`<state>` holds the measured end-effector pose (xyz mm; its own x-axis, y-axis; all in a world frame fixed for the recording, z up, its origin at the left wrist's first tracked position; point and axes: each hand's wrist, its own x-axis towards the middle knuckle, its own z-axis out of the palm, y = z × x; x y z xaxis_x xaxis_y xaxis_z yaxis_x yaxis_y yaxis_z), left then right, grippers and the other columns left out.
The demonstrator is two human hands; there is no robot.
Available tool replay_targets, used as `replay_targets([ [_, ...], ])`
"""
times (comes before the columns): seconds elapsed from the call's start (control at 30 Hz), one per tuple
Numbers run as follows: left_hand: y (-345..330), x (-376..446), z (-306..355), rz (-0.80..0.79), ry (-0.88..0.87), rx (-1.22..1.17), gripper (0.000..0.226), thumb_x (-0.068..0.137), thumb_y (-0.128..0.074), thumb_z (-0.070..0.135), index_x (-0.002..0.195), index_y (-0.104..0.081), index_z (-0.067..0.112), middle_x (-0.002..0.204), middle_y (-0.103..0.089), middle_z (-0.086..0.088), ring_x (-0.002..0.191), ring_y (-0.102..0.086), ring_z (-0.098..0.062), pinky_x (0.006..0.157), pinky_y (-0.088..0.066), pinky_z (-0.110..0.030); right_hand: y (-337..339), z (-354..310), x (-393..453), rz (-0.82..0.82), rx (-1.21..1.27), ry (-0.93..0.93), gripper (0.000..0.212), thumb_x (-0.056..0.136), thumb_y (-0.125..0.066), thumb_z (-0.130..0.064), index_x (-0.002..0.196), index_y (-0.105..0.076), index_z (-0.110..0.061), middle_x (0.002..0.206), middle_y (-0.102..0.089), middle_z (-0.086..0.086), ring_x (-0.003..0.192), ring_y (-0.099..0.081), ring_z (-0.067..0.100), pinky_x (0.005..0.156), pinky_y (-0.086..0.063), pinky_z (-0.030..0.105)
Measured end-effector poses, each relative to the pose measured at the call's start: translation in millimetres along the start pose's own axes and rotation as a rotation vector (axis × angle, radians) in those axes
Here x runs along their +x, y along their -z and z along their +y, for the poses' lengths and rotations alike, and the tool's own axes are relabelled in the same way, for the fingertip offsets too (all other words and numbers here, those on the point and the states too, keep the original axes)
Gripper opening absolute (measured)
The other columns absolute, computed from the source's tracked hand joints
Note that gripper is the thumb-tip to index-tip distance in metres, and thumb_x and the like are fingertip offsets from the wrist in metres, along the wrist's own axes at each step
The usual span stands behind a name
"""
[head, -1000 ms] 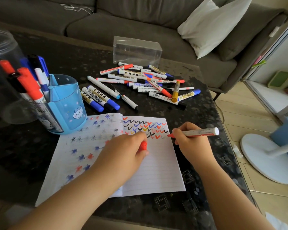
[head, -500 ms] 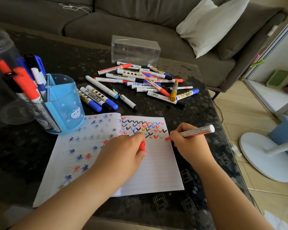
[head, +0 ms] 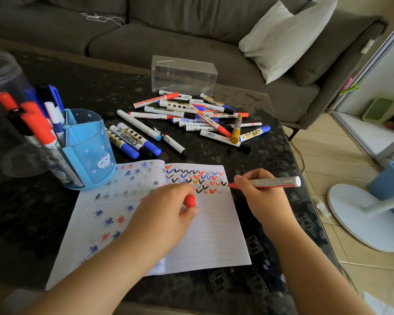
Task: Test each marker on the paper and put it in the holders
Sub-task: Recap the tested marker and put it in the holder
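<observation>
On the dark speckled tabletop [head: 214, 289] lies an open lined paper notebook [head: 205, 237], and the right hand [head: 263, 198] has its grip closed round a white-barrelled red marker [head: 274, 181], whose red tip sits at the right edge of the page, beside rows of coloured tick marks. The left hand [head: 166, 214] rests on the page, its grip pinching the small red marker cap [head: 190, 201]. A loose pile of uncapped-looking assorted markers [head: 203, 119] lies farther back, and the blue plastic pen holder [head: 89, 151] with a cat picture stands at the left, touching the notebook's far left corner.
</observation>
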<state>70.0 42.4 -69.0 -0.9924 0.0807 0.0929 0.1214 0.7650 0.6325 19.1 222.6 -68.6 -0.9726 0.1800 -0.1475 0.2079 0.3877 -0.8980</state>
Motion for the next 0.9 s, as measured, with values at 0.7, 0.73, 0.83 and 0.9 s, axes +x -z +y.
replay_targets([
  [0.7, 17.5, 4.1, 15.9, -0.118, 0.338, -1.147, 0.013, 0.089, -0.054, 0.003, 0.096, -0.065, 0.005, 0.075, -0.072, -0.008, 0.068, -0.068, -0.016, 0.065, -0.057, -0.024, -3.0, -34.7, -31.1, -0.193, 0.418, 0.163, 0.029, 0.089, -0.058, -0.016, 0.063, -0.048, -0.009, 0.046, -0.042, -0.001, 0.044, -0.033, 0.008, 0.048, -0.029, 0.023],
  [0.73, 17.0, 3.0, 15.9, -0.149, 0.307, -1.037, 0.013, 0.091, -0.053, 0.006, 0.097, -0.065, 0.008, 0.077, -0.072, -0.006, 0.069, -0.069, -0.015, 0.067, -0.057, -0.024, -3.0, -33.5, -31.2, -0.207, 0.388, 0.181, 0.028, 0.088, -0.059, -0.016, 0.063, -0.05, -0.01, 0.046, -0.042, -0.001, 0.044, -0.033, 0.009, 0.048, -0.029, 0.024],
  [0.83, 12.1, -0.2, 13.8, -0.247, 0.175, -0.688, 0.015, 0.095, -0.05, 0.018, 0.093, -0.064, 0.02, 0.077, -0.072, 0.006, 0.068, -0.067, -0.01, 0.072, -0.056, -0.027, -2.6, -30.8, -31.9, -0.245, 0.284, 0.199, 0.025, 0.084, -0.066, -0.025, 0.063, -0.058, -0.015, 0.049, -0.047, -0.001, 0.046, -0.036, 0.009, 0.049, -0.032, 0.028],
  [0.9, 9.6, -2.1, 13.3, -0.279, 0.141, -0.614, 0.015, 0.095, -0.049, 0.023, 0.089, -0.063, 0.024, 0.075, -0.07, 0.011, 0.066, -0.064, -0.006, 0.07, -0.054, -0.026, -2.8, -31.2, -32.9, -0.239, 0.273, 0.186, 0.025, 0.077, -0.069, -0.035, 0.066, -0.06, -0.015, 0.05, -0.05, -0.003, 0.047, -0.038, 0.009, 0.05, -0.035, 0.026],
])
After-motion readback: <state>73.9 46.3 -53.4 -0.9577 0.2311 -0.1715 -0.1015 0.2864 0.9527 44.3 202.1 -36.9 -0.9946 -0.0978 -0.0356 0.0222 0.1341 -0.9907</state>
